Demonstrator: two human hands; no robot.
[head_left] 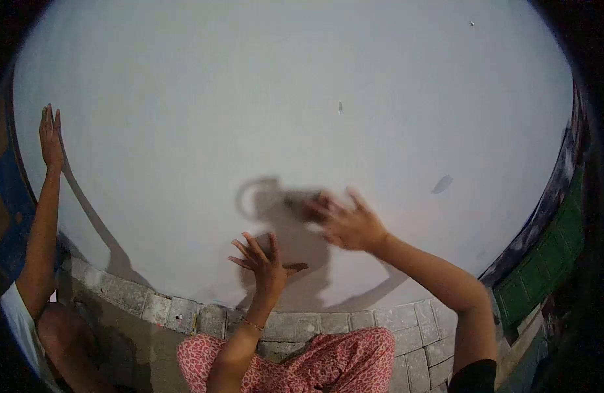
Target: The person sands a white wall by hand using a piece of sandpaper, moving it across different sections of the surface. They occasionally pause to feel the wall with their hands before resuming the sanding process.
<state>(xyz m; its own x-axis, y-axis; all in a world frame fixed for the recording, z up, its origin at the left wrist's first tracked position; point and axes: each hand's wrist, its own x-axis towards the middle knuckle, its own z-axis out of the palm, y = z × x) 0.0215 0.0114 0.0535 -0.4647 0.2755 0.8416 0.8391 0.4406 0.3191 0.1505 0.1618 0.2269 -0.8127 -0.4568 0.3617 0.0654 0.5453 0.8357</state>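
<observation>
A pale, smooth wall (184, 118) fills most of the head view. My left hand (265, 263) is open in front of its lower part, fingers and thumb spread, with nothing in it. Up and to the right, my right hand (349, 224) reaches across the wall, smeared by motion. Its fingers lie over a small dark piece (303, 204) against the surface. Blur hides what kind of thing this is. Shadows of my body and arms fall on the wall around both hands.
At the left, another person's hand (50, 141) lies near the wall's edge. Grey paving blocks (213, 321) run along its foot, before my pink patterned trousers (354, 360). A green panel (537, 275) stands at the right. A few small marks (442, 184) show on the wall.
</observation>
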